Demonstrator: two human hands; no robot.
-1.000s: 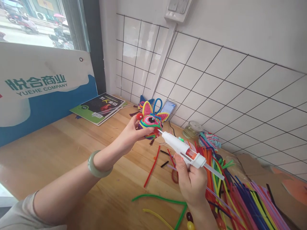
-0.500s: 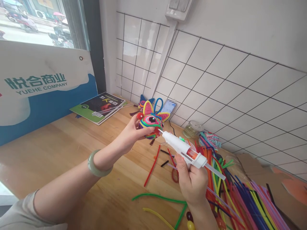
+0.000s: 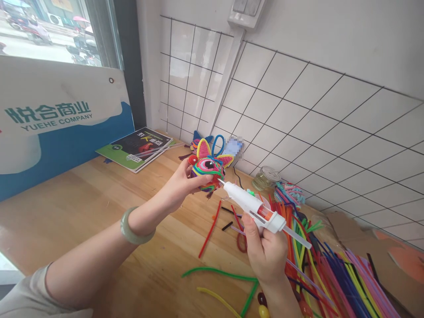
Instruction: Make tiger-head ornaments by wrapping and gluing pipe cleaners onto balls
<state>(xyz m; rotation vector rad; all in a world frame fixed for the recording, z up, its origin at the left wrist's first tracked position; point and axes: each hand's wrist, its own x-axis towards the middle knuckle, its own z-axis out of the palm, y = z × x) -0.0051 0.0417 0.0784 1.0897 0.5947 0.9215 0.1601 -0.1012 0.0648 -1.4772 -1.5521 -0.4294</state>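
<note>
My left hand [image 3: 183, 179] is closed around a colourful pipe-cleaner animal head [image 3: 207, 167] with pink-and-yellow ears, a dark eye and a blue loop on top. Its thumb presses along the lower front of the piece. My right hand [image 3: 266, 249] grips a white hot glue gun [image 3: 247, 198] by the handle, with a clear glue stick [image 3: 298, 236] jutting from the back. The metal nozzle points left and is at the lower right side of the animal head; whether it touches cannot be told. The fingers behind the handle are partly hidden.
Many pipe cleaners [image 3: 351, 278] lie in a heap at the right. A green pipe cleaner [image 3: 218, 270] and a red one [image 3: 210, 229] lie on the wooden table [image 3: 142, 269]. A glass jar [image 3: 266, 177], a phone [image 3: 233, 148] and a booklet [image 3: 139, 148] are farther back.
Almost nothing differs. The animal head sits very slightly farther left, and both hands keep their grip with the nozzle at the same spot.
</note>
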